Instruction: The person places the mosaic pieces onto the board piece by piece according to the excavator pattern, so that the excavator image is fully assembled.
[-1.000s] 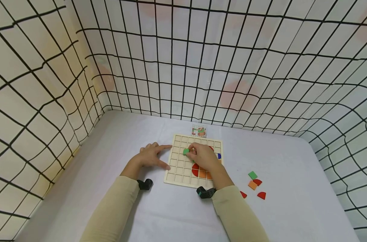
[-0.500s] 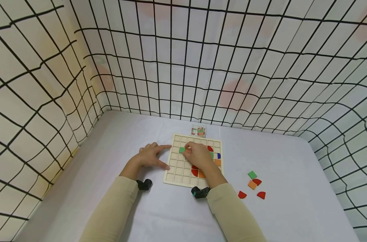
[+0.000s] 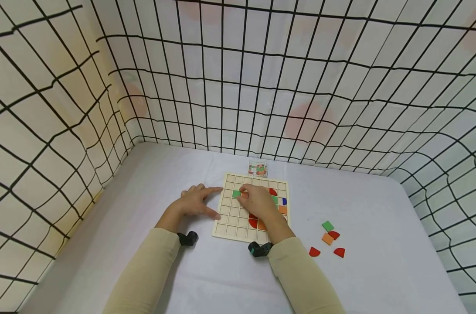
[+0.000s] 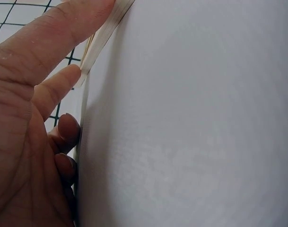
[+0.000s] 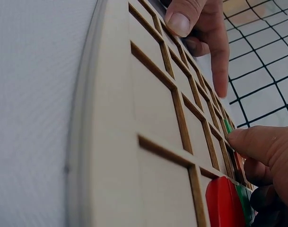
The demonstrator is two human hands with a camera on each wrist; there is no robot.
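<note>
A pale wooden grid board (image 3: 232,213) lies on the white cloth. Beside its left edge is my left hand (image 3: 195,202), thumb and forefinger spread so their tips touch the rim; the left wrist view shows the thumb (image 4: 63,38) against the board's side. My right hand (image 3: 259,205) reaches over the board, thumb and forefinger pinching at the right edge of a green square tile (image 3: 236,193) that sits in a cell. An orange piece (image 3: 244,195) shows between those fingers. In the right wrist view the thumb tip meets the green tile (image 5: 227,125).
Red pieces (image 3: 273,192), an orange tile (image 3: 283,210) and a blue piece (image 3: 284,201) sit on the board's right side. A small pattern card (image 3: 257,168) stands behind it. Loose on the cloth at right are a green tile (image 3: 328,226) and several others. Black netting surrounds the table.
My right hand has moved slightly left and lowered the green tile into a cell, then stayed there. The left hand has kept its place at the board's edge.
</note>
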